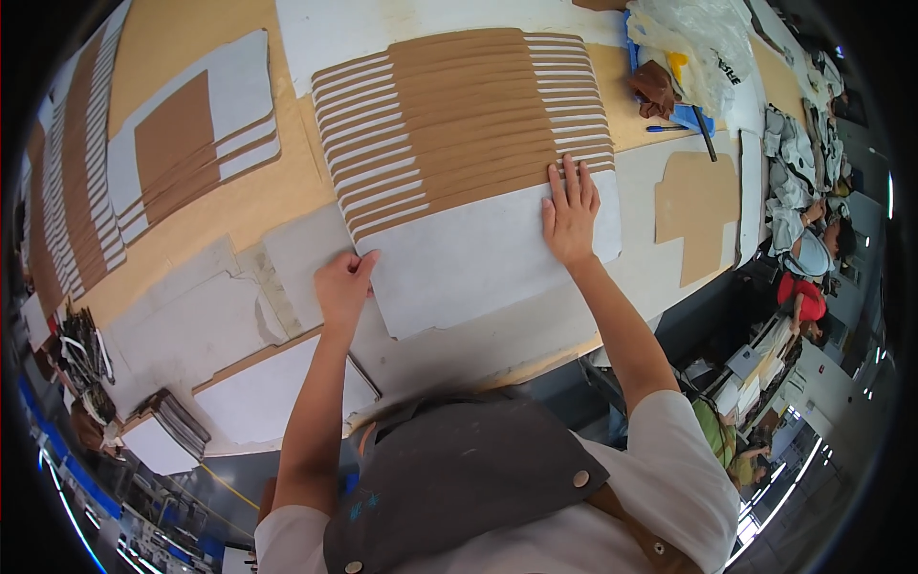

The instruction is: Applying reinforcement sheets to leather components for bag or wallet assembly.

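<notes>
A row of overlapping flat panels, white at the sides with a brown band down the middle, lies fanned out in front of me. The nearest panel shows a broad white face. My right hand rests flat on its right part, fingers spread, tips reaching the brown edge. At the left edge of the same panel is my left hand, its fingers curled and thumb against the panel's edge. Whatever lies inside those curled fingers is hidden.
More fanned panels lie at the left. A blue tray with a plastic bag stands at the back right, near a brown cutout piece. A white board lies by the near left edge. Other people work at the far right.
</notes>
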A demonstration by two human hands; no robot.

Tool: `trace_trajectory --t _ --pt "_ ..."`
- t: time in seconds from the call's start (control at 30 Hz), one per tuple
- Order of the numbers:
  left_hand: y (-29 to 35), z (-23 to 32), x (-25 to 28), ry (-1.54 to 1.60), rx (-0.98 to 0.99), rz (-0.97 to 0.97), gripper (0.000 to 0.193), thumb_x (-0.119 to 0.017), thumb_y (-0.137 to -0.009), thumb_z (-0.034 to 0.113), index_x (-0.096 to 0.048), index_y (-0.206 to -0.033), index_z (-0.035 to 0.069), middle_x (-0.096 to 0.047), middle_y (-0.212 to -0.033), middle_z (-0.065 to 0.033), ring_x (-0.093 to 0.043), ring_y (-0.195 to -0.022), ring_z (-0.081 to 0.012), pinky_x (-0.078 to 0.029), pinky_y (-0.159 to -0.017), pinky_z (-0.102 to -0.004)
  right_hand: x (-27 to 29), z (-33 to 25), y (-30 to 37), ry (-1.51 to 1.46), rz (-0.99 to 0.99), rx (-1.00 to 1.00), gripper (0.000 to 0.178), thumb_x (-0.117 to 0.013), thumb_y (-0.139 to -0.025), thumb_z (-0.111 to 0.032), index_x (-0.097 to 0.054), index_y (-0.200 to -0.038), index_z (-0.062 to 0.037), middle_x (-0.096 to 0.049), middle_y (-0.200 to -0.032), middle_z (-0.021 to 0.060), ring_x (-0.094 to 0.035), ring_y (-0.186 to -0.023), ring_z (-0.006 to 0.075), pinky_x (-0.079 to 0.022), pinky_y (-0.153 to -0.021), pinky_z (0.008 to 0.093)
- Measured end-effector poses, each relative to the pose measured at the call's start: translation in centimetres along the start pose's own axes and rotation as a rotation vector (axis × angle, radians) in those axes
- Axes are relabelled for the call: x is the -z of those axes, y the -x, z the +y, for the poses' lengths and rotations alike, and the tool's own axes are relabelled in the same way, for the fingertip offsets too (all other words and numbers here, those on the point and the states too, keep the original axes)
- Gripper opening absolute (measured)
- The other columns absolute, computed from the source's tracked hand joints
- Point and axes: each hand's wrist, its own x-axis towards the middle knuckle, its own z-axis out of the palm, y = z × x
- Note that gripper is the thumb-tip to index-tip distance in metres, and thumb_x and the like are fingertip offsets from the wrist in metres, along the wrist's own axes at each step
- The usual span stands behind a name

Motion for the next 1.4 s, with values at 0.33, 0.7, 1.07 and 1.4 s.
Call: trace_trajectory --t 0.33,0.7,1.07,1.4 --pt "4.4 -6.9 8.3 -0.448 -0.578 0.184 0.028 -0.064 -0.072 0.010 -0.057 -0.098 0.005 -0.054 -0.090 -0.0106 -0.051 -0.079 -0.0251 -0.042 -0.066 -0.0349 2.5 -7.7 2.3 -0.332 -0.001 0.185 0.046 -0.051 -0.078 -0.006 -0.039 -0.123 -0.0036 -0.035 -0.131 0.0145 -0.034 -0.117 0.0357 -0.028 -0.095 0.0465" --pt "7.3 -10.5 9.0 -0.589 -0.792 0.236 0.024 -0.061 -0.069 0.003 -0.057 -0.092 0.006 -0.052 -0.092 -0.0067 -0.048 -0.091 -0.0264 -0.036 -0.078 -0.0394 0.4 -27.8 7.6 -0.806 -0.281 0.409 0.044 -0.056 -0.068 -0.001 -0.048 -0.111 0.0026 -0.046 -0.109 0.0131 -0.042 -0.100 0.0310 -0.036 -0.089 0.0398" --pt "8.8 -12.5 18.1 -0.558 -0.790 -0.226 0.024 -0.067 -0.066 0.010 -0.059 -0.088 0.009 -0.058 -0.087 -0.0067 -0.052 -0.086 -0.0252 -0.037 -0.086 -0.0391 2.1 -30.1 8.8 -0.760 -0.241 0.673 0.013 -0.062 -0.070 -0.010 -0.059 -0.081 -0.0048 -0.052 -0.091 0.0031 -0.047 -0.091 0.0239 -0.039 -0.076 0.0368" --pt "7.0 -6.3 23.7 -0.431 -0.266 -0.563 0.010 -0.069 -0.066 0.005 -0.060 -0.069 0.001 -0.059 -0.063 -0.0094 -0.056 -0.059 -0.0198 -0.043 -0.056 -0.0278 9.4 -9.8 5.4 -1.255 -0.445 -0.865 0.010 -0.061 -0.079 -0.014 -0.060 -0.080 -0.0045 -0.057 -0.066 -0.0016 -0.050 -0.058 0.0043 -0.040 -0.052 0.0201"
